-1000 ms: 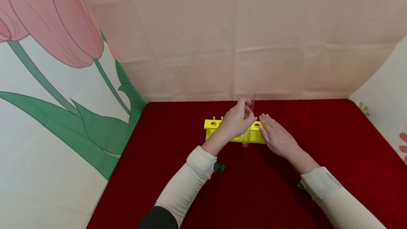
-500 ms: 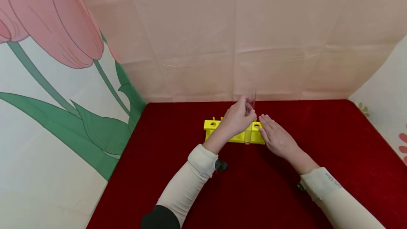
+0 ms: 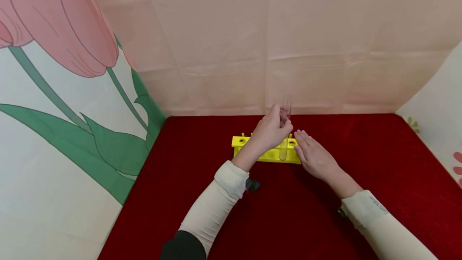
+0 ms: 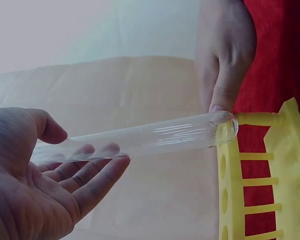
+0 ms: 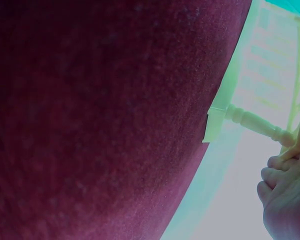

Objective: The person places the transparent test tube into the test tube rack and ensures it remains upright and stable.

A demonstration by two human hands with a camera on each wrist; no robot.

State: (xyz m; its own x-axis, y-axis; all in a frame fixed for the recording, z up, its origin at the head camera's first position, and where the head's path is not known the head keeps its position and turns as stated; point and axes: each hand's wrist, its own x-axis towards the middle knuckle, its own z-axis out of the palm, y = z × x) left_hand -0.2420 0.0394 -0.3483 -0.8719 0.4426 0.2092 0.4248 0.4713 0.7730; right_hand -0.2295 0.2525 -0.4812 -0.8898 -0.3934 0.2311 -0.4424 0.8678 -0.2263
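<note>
A clear test tube [image 4: 165, 135] is held by my left hand [image 3: 272, 131], thumb on one side and fingertips on the other. In the left wrist view its rounded end overlaps the end of the yellow test tube rack [image 4: 231, 175], near the other hand's thumb. From the head view, the tube's lower part shows in front of the rack, tilted slightly. My right hand [image 3: 317, 157] pinches the rack's right end between thumb and fingers. Round holes line the rack's top plate; the left hand and forearm hide its middle in the head view.
The rack stands on a dark red cloth-covered table [image 3: 288, 220]. Behind it hangs a creased beige backdrop [image 3: 223, 43]. A tulip-printed sheet [image 3: 65, 131] borders the left side, and a pale sheet [image 3: 438, 103] the right.
My left hand has risen slightly and shifted right with the test tube, whose lower end has moved up from the rack's front bottom edge. The right hand and rack have stayed put.
</note>
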